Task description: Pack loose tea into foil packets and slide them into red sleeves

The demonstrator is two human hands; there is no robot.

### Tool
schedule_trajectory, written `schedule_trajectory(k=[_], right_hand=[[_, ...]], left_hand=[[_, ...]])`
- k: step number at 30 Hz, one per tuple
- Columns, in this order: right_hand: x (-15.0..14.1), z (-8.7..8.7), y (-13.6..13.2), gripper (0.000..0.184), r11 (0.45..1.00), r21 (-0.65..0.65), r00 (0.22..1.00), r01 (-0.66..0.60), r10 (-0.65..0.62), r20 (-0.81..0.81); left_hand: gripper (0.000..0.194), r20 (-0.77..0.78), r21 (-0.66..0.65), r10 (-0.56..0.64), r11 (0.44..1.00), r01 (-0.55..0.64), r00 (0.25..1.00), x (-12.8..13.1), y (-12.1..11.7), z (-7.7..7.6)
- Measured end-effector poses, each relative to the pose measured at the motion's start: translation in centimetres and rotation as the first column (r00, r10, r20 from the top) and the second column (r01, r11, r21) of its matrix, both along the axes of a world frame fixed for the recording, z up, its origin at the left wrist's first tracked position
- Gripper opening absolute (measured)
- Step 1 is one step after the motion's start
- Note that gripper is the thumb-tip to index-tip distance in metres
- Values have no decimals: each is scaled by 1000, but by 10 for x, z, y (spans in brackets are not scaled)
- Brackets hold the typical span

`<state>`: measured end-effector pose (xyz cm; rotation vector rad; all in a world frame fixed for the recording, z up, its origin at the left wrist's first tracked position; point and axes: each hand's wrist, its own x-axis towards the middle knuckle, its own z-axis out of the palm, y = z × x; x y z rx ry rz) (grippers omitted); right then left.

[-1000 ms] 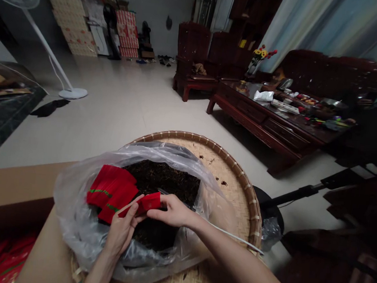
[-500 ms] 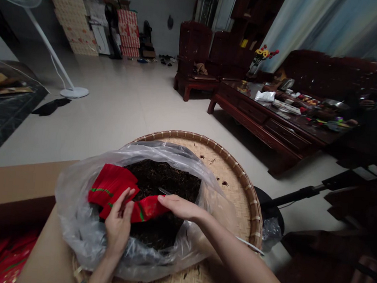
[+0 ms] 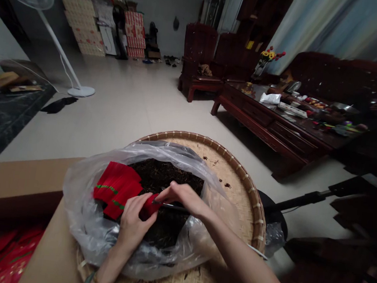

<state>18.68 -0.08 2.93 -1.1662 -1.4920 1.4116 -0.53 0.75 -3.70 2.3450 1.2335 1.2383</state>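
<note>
A clear plastic bag full of dark loose tea leaves lies on a round woven bamboo tray. A stack of red packets rests on the leaves at the bag's left. My left hand is closed around one red packet over the leaves. My right hand pinches a thin dark metal tool, and its tip meets the mouth of that packet.
A cardboard box sits at the left, with red packaging beside it. A dark wooden coffee table cluttered with items, wooden chairs and a standing fan stand on the tiled floor beyond.
My right hand left the packet's far edge and now grips a thin tool at the packet's opening. My left hand closed round the packet. The view shifted slightly right.
</note>
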Motion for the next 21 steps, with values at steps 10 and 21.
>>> schedule_trajectory(k=[10, 21], right_hand=[[7, -32, 36, 54, 928, 369, 380, -60, -320, 868], [13, -33, 46, 36, 950, 313, 404, 21, -294, 866]], left_hand=[[36, 93, -158, 73, 986, -58, 993, -1, 0, -3], [35, 122, -219, 79, 974, -51, 989, 0, -1, -3]])
